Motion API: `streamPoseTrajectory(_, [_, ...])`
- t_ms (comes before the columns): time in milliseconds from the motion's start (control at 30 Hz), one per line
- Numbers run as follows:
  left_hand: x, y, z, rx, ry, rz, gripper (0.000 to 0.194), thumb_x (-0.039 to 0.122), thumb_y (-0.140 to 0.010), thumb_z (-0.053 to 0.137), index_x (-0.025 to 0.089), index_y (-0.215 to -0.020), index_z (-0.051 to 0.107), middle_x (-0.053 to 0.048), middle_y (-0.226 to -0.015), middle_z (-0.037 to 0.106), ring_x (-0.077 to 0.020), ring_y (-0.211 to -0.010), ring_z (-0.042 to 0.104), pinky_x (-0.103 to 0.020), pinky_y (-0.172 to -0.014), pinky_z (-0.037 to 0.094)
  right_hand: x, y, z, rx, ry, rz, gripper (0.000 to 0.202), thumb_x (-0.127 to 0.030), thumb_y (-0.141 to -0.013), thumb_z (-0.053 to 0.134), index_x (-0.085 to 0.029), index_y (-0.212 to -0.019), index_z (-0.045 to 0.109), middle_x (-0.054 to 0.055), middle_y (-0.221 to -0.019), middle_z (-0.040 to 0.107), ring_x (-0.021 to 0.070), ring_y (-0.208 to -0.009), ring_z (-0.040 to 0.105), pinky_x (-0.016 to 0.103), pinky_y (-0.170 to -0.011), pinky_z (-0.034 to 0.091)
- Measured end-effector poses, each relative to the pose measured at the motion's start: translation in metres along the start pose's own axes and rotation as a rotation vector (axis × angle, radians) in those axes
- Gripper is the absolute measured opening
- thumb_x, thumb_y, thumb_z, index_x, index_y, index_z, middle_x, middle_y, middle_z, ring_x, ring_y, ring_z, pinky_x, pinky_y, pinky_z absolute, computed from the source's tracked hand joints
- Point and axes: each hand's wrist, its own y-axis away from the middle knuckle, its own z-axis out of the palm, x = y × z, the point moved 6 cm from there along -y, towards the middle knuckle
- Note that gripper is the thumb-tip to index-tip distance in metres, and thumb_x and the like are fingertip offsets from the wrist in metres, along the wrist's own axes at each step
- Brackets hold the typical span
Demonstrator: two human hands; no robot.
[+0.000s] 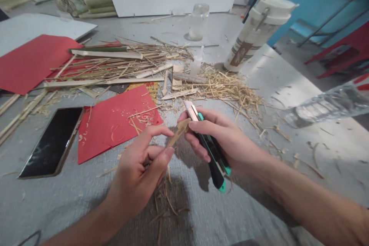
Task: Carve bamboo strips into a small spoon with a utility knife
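Note:
My left hand (141, 171) pinches the lower end of a small carved piece of bamboo or wood (179, 130), which has a pointed, arrow-like upper end. In my right hand (221, 132) is a black and green utility knife (209, 150), its blade end pointing up and away from me. The right thumb rests at the tip of the carved piece, close to the knife. Shavings (168, 200) lie on the table below both hands. Just beyond them are pale carved strips (181, 94) and a red paper sheet (115, 127) sprinkled with curled shavings.
A phone (52, 142) lies at the left. Behind it are a bundle of straw stalks (115, 63) and another red sheet (37, 61). A lidded bottle (258, 32), a clear jar (198, 23), a small glue bottle (196, 63) and a plastic water bottle (325, 105) are farther off.

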Motion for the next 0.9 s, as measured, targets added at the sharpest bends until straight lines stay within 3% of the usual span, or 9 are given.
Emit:
streamPoseTrajectory(233, [0.004,0.0,0.001,0.022,-0.015,0.116,0.023,0.036,-0.111,0.056,0.03,-0.133,0.062,0.013,-0.051,0.045,-0.0103,-0.043,0.037,-0.022,-0.043,0.029,0.005,-0.003,0.003,-0.048,-0.173,-0.017,0.012,-0.031,-0.099,0.069,-0.021,-0.095,0.066,-0.006,-0.068,0.059,0.0075,-0.049,0.047,0.018,-0.044,0.043])
streamPoseTrajectory(533, [0.001,0.001,0.003,0.007,0.053,0.042,0.009,0.034,-0.11,0.058,0.03,-0.117,0.054,0.013,-0.055,0.049,-0.0092,-0.044,0.039,-0.019,-0.045,0.032,0.006,-0.003,-0.001,-0.027,-0.128,-0.034,0.015,-0.033,-0.099,0.073,-0.021,-0.095,0.065,-0.007,-0.067,0.058,0.0073,-0.048,0.048,0.019,-0.045,0.042])
streamPoseTrajectory(667, [-0.007,0.0,0.014,-0.151,0.141,-0.128,0.018,0.041,-0.11,0.057,0.028,-0.12,0.05,0.009,-0.064,0.062,-0.0099,-0.048,0.048,-0.019,-0.047,0.039,0.006,-0.003,-0.003,-0.042,0.003,-0.059,0.019,-0.035,-0.103,0.069,-0.021,-0.091,0.063,-0.008,-0.062,0.057,0.0068,-0.046,0.046,0.02,-0.046,0.038])
streamPoseTrajectory(767, [-0.009,0.001,0.026,-0.325,0.191,-0.174,0.026,0.047,-0.112,0.049,0.023,-0.106,0.058,0.003,-0.07,0.067,-0.0107,-0.055,0.055,-0.021,-0.051,0.043,0.002,-0.004,0.001,-0.138,0.138,-0.085,0.024,-0.039,-0.106,0.065,-0.021,-0.091,0.061,-0.006,-0.068,0.062,0.0075,-0.05,0.048,0.022,-0.048,0.038])
streamPoseTrajectory(833, [-0.01,0.001,0.028,-0.328,0.249,-0.178,0.031,0.047,-0.113,0.045,0.023,-0.1,0.057,0.004,-0.066,0.064,-0.0101,-0.053,0.052,-0.02,-0.05,0.041,-0.006,-0.003,0.0,-0.129,0.355,-0.165,0.024,-0.04,-0.108,0.061,-0.021,-0.093,0.06,-0.003,-0.074,0.066,0.0102,-0.057,0.053,0.024,-0.052,0.04])
streamPoseTrajectory(900, [-0.012,-0.001,0.026,-0.258,0.303,-0.191,0.028,0.047,-0.113,0.046,0.024,-0.1,0.055,0.007,-0.06,0.059,-0.0096,-0.048,0.047,-0.02,-0.046,0.038,-0.019,0.001,-0.004,-0.002,0.711,-0.305,0.018,-0.037,-0.109,0.057,-0.021,-0.1,0.061,0.0,-0.081,0.068,0.0143,-0.068,0.058,0.027,-0.06,0.042])
